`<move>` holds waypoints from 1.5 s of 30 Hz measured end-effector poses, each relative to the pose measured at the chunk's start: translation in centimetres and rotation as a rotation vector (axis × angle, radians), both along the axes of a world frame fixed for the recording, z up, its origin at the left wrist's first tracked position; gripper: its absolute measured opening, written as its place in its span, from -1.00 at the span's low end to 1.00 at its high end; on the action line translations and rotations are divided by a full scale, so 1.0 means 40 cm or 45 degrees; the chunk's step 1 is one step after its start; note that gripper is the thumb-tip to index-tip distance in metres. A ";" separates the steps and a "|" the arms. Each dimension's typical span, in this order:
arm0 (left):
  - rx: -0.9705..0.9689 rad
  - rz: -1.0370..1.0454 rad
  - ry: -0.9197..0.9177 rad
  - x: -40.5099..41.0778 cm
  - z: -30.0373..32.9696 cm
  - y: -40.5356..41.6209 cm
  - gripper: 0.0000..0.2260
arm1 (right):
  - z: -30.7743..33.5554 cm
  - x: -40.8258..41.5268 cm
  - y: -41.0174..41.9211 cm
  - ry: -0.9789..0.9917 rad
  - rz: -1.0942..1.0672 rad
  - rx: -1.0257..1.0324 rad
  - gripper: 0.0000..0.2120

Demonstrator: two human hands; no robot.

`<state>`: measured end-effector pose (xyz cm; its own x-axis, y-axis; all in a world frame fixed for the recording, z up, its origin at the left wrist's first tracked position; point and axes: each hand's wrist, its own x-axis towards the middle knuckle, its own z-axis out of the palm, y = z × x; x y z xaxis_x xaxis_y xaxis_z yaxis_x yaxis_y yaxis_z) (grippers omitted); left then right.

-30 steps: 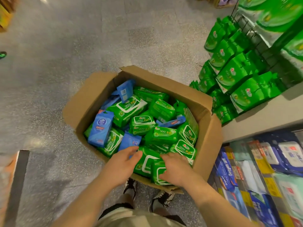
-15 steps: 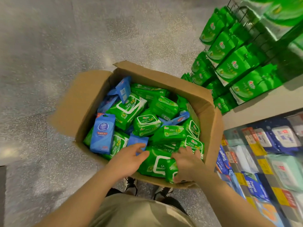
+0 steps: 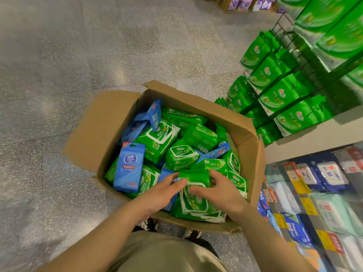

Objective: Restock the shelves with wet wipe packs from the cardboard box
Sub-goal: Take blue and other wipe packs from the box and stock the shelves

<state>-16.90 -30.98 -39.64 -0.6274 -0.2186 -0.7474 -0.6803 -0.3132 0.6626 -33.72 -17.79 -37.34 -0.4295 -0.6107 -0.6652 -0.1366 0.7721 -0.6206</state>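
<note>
1. The cardboard box [image 3: 253,152] stands open on the floor just beside the shelves [image 3: 314,142], heaped with green and blue wet wipe packs.
2. Both hands are down at its near edge. The right hand [image 3: 220,191] has its fingers curled round a small green pack [image 3: 193,178], raised a little above the heap; the left hand [image 3: 163,191] meets the same pack from the other side, fingers nearly straight and only lightly bent against it.
3. Whether the left thumb is under the pack is hard to tell, as the hand hides it.
4. The pack looks soft and pillowy in glossy film, so it probably yields when squeezed and may slip through a loose pinch.
5. It seems light enough for one hand, though damp contents likely give it some heft.
6. The best hold appears to be across the short sides, thumb opposite fingers, clear of the white flap label, which could peel up.
</note>
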 end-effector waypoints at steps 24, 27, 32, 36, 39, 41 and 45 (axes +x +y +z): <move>0.419 1.049 0.180 0.167 -0.061 -0.070 -0.49 | -0.158 -0.097 -0.335 0.714 1.229 0.300 0.09; 0.408 1.125 0.162 0.178 -0.060 -0.073 -0.51 | -0.207 -0.105 -0.355 0.696 1.297 0.358 0.19; 0.448 1.222 0.144 0.196 -0.043 -0.066 -0.55 | -0.187 -0.098 -0.362 1.000 1.355 0.314 0.09; 0.502 1.319 0.147 0.189 -0.035 -0.055 -0.49 | -0.106 -0.064 -0.319 0.880 1.032 0.072 -0.10; 0.511 1.344 0.202 0.165 -0.030 -0.051 -0.61 | 0.009 -0.003 -0.275 0.443 0.395 -0.178 -0.28; 0.497 1.309 0.271 0.138 -0.022 -0.052 -0.68 | 0.084 0.039 -0.251 0.292 0.185 -0.196 -0.32; 0.511 1.192 0.335 0.066 -0.005 -0.048 -0.59 | 0.148 0.089 -0.234 0.242 0.097 -0.086 -0.24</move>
<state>-14.27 -32.91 -39.83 -0.4888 -0.4664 -0.7373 0.0972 -0.8689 0.4853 -30.18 -27.14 -31.44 -0.4941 -0.6870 -0.5329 -0.3130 0.7124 -0.6282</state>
